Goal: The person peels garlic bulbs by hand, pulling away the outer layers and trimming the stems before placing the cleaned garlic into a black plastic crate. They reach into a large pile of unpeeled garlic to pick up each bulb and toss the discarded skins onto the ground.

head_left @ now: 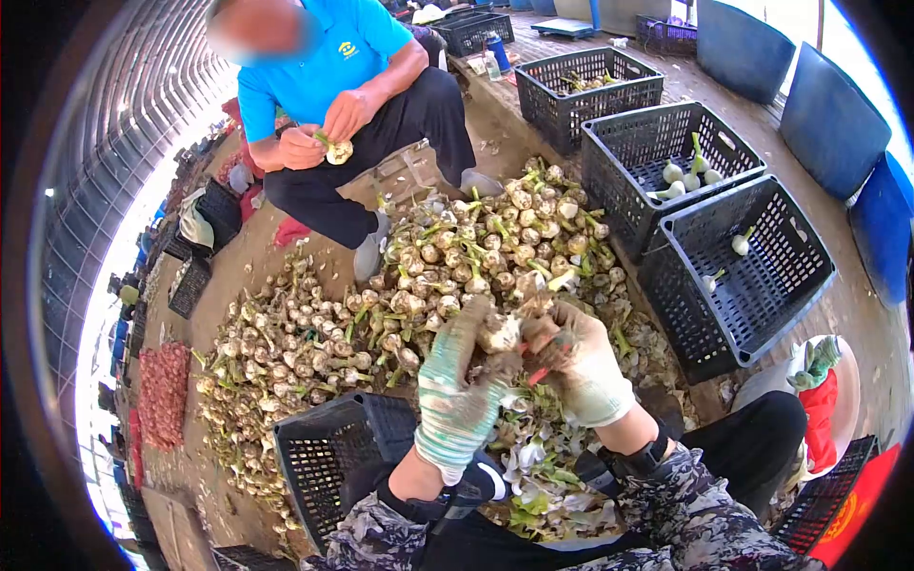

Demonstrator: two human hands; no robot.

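Note:
My left hand [459, 388], in a soiled white-and-green striped glove, is closed around a garlic bulb [500, 334] with dirty outer skin. Close against it, my right hand [586, 366] wears a similar dirty glove with its fingers curled in. A small tool with a red part [539, 376] pokes out below the right fingers; its working end is hidden. Both hands are above a large heap of garlic bulbs [447, 257] with green stems. Peeled skins and leaves [543, 466] lie beneath my hands.
A person in a blue shirt [324, 57] sits opposite, handling another bulb [339, 152]. Black crates [700, 324] at right hold a few cleaned bulbs [741, 244]. Another black crate [328, 457] stands by my left forearm. A white bucket [847, 400] is at right.

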